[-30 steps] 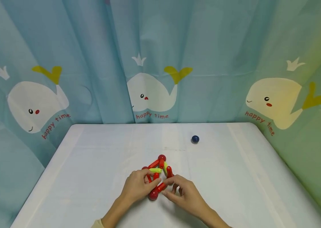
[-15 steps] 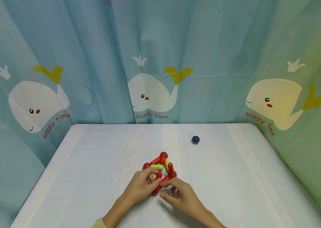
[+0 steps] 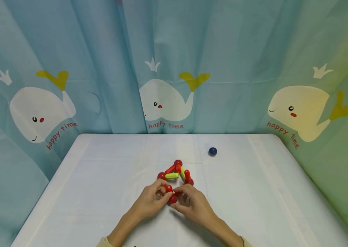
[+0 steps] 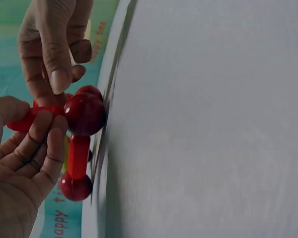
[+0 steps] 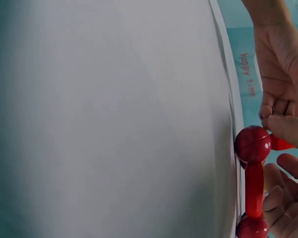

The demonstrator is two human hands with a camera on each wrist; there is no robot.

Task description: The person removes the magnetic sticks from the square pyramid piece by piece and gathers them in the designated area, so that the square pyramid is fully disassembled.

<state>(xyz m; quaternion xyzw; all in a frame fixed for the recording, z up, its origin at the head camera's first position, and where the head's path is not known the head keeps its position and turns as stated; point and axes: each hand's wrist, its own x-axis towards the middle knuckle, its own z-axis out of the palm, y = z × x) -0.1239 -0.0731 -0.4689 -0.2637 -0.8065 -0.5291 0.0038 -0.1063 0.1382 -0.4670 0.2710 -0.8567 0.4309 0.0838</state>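
Note:
A frame of red rods and red balls (image 3: 178, 163), like a magnetic stick-and-ball toy, stands on the table in the head view. Two yellow-green rods (image 3: 172, 176) lie inside it. At its near corner, my left hand (image 3: 150, 200) pinches a short red rod (image 4: 25, 118) that meets the near red ball (image 4: 84, 114). My right hand (image 3: 195, 204) has thumb and index either side of this corner, holding a second red rod (image 5: 254, 188) that runs to the right ball (image 5: 252, 228). Its fingers partly cover that rod in the head view.
A dark blue ball (image 3: 213, 151) sits apart on the white table (image 3: 115, 164), towards the back right. Behind the table hangs a blue-green curtain (image 3: 235, 61) with whale prints, which also closes off both sides.
The red frame has shifted away from the person, its near corner moving back and slightly right. My right hand has moved with it; my left hand stays nearly in place, gripping its rod.

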